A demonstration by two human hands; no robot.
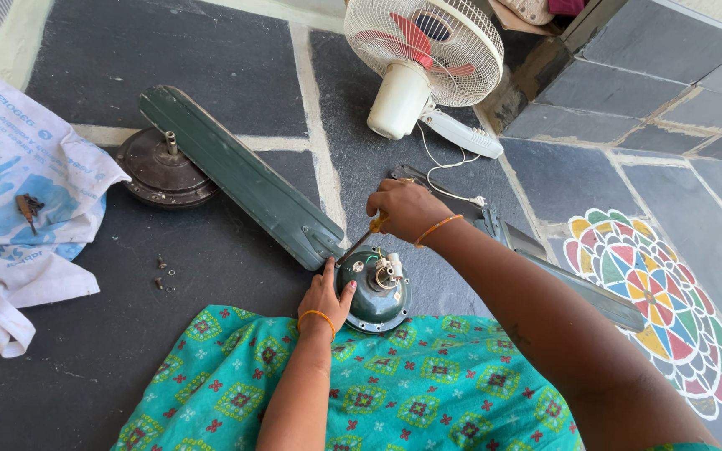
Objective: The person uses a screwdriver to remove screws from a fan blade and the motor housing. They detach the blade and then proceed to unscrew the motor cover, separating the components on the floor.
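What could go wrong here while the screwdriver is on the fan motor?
The screwdriver in the right hand works close to the left hand steadying the motor housing; a slip might jab the fingers. The small screws lie loose on the dark floor and could be lost. The attached green blade could swing if the housing turns.

Just the one camera here, strapped to my head and looking steeply down past my lap at the stone floor [211,42] in front of me. It sits close enough that my forearms fill the lower half of the view, and it faces forward toward the white table fan [424,50] at the floor's far edge.
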